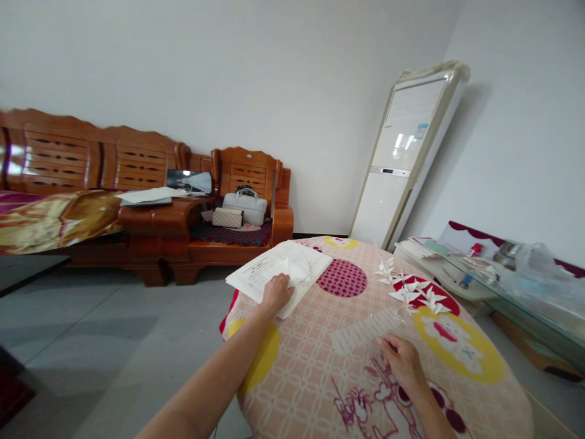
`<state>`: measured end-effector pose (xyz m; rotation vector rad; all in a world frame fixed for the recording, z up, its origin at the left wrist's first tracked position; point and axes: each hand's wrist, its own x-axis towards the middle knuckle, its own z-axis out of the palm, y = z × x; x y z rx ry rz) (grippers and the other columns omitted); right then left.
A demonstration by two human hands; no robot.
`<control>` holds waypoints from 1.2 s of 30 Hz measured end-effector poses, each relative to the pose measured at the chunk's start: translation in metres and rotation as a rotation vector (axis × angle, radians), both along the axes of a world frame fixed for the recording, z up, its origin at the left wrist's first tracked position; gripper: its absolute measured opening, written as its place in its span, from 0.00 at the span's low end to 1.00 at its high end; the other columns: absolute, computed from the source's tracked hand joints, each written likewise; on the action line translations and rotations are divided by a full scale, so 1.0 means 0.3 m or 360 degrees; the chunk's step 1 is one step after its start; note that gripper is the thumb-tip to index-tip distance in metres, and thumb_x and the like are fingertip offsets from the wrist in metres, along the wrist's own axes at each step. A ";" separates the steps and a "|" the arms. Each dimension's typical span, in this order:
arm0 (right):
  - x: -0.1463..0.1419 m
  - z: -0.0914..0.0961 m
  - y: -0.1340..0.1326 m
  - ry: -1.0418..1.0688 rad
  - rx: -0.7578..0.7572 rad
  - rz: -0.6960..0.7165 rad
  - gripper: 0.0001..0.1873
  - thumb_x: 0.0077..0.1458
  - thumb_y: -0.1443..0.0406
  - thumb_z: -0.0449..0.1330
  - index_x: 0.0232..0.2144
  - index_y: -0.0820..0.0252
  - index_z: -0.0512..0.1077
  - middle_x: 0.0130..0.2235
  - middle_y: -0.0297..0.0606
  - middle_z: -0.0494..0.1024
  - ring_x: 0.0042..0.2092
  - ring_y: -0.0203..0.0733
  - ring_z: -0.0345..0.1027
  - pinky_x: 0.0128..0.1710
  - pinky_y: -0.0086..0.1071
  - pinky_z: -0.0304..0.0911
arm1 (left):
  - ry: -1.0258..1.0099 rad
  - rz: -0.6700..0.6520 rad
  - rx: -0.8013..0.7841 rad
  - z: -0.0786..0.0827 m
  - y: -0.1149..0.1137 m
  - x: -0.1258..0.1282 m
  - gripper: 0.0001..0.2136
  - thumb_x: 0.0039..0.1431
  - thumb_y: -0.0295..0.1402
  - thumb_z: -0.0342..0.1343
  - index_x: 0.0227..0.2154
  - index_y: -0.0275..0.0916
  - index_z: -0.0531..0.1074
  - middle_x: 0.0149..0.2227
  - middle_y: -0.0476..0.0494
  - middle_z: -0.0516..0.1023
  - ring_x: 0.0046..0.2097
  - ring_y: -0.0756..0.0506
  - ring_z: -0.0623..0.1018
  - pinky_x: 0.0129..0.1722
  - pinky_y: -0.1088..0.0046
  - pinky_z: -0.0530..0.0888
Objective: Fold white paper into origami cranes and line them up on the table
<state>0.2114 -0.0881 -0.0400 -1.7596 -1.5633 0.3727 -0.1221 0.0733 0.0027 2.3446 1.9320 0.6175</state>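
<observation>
My left fingers point(282, 281), grip unclear, rest on flat white printed paper point(254, 272), seemingly steadying it, calling for light pressure; my right fingers point(388, 344) curl together.

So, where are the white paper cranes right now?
In the head view, the paper cranes lie clustered on the right side of the tablecloth, beyond the right hand, on and around its red patch.

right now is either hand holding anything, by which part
It can't be told: left hand rests on papers, right hand at the edge of the strip.
</observation>
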 end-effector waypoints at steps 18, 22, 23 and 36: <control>-0.022 0.029 -0.008 0.0052 0.0047 -0.0010 0.22 0.54 0.52 0.51 0.15 0.57 0.60 0.14 0.31 0.65 0.20 0.36 0.59 0.23 0.28 0.53 | -0.0048 0.0096 -0.0038 0.015 -0.002 0.009 0.13 0.61 0.34 0.48 0.35 0.35 0.77 0.39 0.34 0.79 0.42 0.39 0.78 0.39 0.68 0.68; -0.020 0.026 -0.008 0.0053 0.0069 -0.0002 0.21 0.54 0.52 0.51 0.15 0.57 0.60 0.14 0.31 0.66 0.19 0.36 0.59 0.22 0.28 0.53 | -0.0144 0.0164 -0.0029 0.016 0.000 0.011 0.13 0.60 0.32 0.46 0.35 0.36 0.77 0.38 0.35 0.80 0.41 0.40 0.78 0.37 0.70 0.67; -0.020 0.026 -0.008 0.0059 0.0070 0.0003 0.21 0.54 0.52 0.51 0.15 0.56 0.60 0.14 0.31 0.66 0.19 0.36 0.59 0.22 0.28 0.53 | -0.0182 0.0190 -0.0023 0.017 0.002 0.008 0.13 0.60 0.32 0.46 0.35 0.37 0.77 0.38 0.36 0.80 0.40 0.41 0.78 0.36 0.70 0.67; -0.020 0.030 -0.010 0.0106 0.0039 0.0015 0.22 0.53 0.51 0.52 0.14 0.56 0.61 0.13 0.32 0.66 0.19 0.37 0.60 0.22 0.29 0.55 | -0.0695 0.0375 0.0016 0.021 0.034 -0.061 0.09 0.57 0.35 0.53 0.31 0.35 0.77 0.30 0.44 0.81 0.31 0.48 0.77 0.29 0.76 0.65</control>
